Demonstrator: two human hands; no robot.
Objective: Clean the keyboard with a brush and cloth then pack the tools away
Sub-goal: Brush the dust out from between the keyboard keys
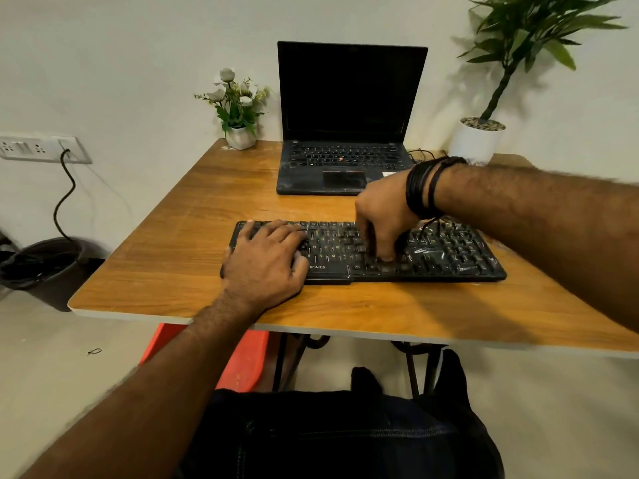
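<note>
Left hand [268, 259] lies flat, palm down, on the left end of the keyboard [442, 254], fingers straight & spread over the keys, holding nothing. Right hand [383, 219] comes in from the right, wrist w/ black bands [423, 186], fingers curled downward w/ tips on keys near the kbd's middle; something may be pinched under the fingertips but can't tell, it's hidden by the hand itself.

Keyboard is black, sits on the wooden tabletop [173, 271] near the front edge, approx centre. Long axis runs left-right, roughly parallel to the near edge, right end sitting a touch nearer than the left. Key legends face the person; space-bar row is on the near side. Shiny clear film shows over the right half of the keys.

Far side of tabletop: open laptop [349, 115], dark screen, standing just beyond the kbd, apart from it. Small white pot of flowers [238, 108] at far left of the laptop; bigger white pot w/ green plant [480, 140] at far right corner.

Left of tabletop: wall socket [38, 148] w/ black cable hanging down toward a dark bin [48, 267] on the floor. Under the tabletop an orange-red chair seat [249, 361], and a dark bag [345, 433] nearest the camera
</note>
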